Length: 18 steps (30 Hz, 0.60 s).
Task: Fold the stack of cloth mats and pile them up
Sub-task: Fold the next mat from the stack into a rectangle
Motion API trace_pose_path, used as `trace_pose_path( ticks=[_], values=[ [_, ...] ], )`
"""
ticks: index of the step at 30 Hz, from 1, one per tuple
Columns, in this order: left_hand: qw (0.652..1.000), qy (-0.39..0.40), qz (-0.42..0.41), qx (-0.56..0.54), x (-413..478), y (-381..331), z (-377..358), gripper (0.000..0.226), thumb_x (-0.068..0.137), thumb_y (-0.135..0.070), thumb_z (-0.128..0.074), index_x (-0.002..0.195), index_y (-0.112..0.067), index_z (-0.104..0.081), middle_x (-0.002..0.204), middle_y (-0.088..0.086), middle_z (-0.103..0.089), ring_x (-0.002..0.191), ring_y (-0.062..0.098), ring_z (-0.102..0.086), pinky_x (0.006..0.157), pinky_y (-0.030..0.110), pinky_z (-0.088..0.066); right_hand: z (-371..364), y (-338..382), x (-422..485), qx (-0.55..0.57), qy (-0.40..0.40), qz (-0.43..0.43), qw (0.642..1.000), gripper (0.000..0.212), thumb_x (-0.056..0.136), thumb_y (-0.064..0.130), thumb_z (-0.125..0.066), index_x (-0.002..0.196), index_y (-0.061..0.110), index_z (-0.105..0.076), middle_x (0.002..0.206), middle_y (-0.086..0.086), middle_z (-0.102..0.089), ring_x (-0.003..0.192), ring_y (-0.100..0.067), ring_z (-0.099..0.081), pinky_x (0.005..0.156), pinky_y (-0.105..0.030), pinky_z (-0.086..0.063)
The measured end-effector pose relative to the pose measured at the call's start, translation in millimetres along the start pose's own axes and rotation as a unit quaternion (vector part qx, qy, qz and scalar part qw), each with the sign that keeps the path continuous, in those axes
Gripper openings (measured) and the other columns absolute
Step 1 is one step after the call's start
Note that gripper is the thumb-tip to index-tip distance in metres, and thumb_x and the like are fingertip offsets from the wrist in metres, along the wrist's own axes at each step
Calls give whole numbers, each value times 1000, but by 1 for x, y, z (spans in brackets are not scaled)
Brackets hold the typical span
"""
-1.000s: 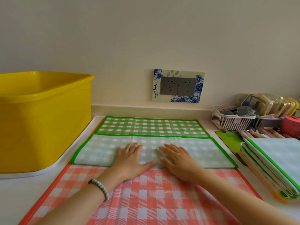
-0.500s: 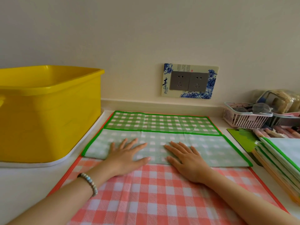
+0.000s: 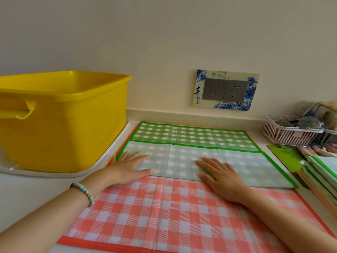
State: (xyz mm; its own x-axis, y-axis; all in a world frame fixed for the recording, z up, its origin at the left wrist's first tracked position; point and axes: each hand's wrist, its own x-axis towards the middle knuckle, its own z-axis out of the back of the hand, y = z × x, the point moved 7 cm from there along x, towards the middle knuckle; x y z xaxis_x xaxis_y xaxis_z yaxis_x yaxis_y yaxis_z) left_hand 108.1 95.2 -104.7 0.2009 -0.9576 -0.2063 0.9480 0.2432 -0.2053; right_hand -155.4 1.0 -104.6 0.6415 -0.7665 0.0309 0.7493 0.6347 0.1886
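The left hand (image 3: pixel 130 168) has slid toward 9 o'clock, to the left edge of the green mat (image 3: pixel 246 165), and is now apart from the right hand (image 3: pixel 222 177). A yellow tub (image 3: pixel 63 128) stands at 10 o'clock on the surface (image 3: pixel 27 194). The red mat (image 3: pixel 164 216) lies spread at centre, with the half-folded green mat on its 12 o'clock half. A pile of folded mats (image 3: pixel 321 172) sits at 3 o'clock. Both grips lie flat and open, fingers straight, pressing the green mat.
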Motion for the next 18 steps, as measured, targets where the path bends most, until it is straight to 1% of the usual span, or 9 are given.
trace_pose_path(
  ticks=[2, 5, 7, 10, 13, 15, 18],
  values=[
    [999, -23, -35, -1, -1, -17, 4, 72, 83, -76, -28, 147, -47, -8, 158, -13, 5, 145, 15, 12, 114, 44, 10, 1, 0, 1, 5, -1, 0, 1000, 51, 96, 56, -23, 145, 49, -10, 156, 20, -6, 144, -5, 1, 117, -35, 3],
    [988, -48, -142, -24, -6, -56, 4, 77, 79, -76, -34, 147, -42, -20, 158, -15, -8, 144, 6, 1, 115, 32, 1, 2, -1, 1, 17, -6, -1, 1000, 51, 95, 57, -25, 144, 49, -13, 156, 20, -8, 144, -5, -1, 117, -35, 3],
    [980, -56, -191, -26, -7, -74, 3, 70, 81, -73, -41, 143, -43, -30, 155, -18, -17, 142, 2, -8, 111, 24, -5, 3, -1, 0, 24, -8, 0, 1000, 51, 95, 57, -26, 144, 49, -15, 156, 20, -9, 144, -5, -1, 117, -35, 2],
    [974, -73, -213, -34, -4, -81, 6, 51, 87, -61, -50, 135, -45, -44, 147, -22, -33, 137, -1, -22, 105, 19, -16, 3, -1, 0, 32, -10, 4, 999, 52, 95, 57, -28, 144, 48, -17, 155, 20, -11, 144, -5, -2, 117, -35, 2],
    [970, -96, -223, -13, -5, -81, 13, 42, 88, -56, -51, 128, -42, -53, 138, -22, -46, 129, -1, -36, 100, 15, -22, 4, -2, 1, 42, -15, 7, 999, 52, 94, 58, -30, 144, 47, -20, 155, 20, -13, 144, -5, -4, 117, -35, 1],
    [965, -115, -237, 12, -8, -83, 17, 40, 90, -53, -51, 127, -37, -56, 136, -18, -51, 125, 1, -44, 98, 13, -25, 5, -3, 1, 48, -16, 10, 999, 52, 93, 58, -30, 143, 47, -21, 155, 19, -14, 144, -5, -4, 117, -35, 1],
    [957, -125, -256, 55, -12, -87, 17, 38, 95, -45, -47, 130, -32, -55, 139, -12, -50, 126, 4, -45, 102, 16, -29, 5, -2, 0, 54, -6, 17, 998, 53, 93, 59, -30, 143, 45, -23, 155, 18, -14, 144, -5, -4, 118, -36, 1]
  ],
)
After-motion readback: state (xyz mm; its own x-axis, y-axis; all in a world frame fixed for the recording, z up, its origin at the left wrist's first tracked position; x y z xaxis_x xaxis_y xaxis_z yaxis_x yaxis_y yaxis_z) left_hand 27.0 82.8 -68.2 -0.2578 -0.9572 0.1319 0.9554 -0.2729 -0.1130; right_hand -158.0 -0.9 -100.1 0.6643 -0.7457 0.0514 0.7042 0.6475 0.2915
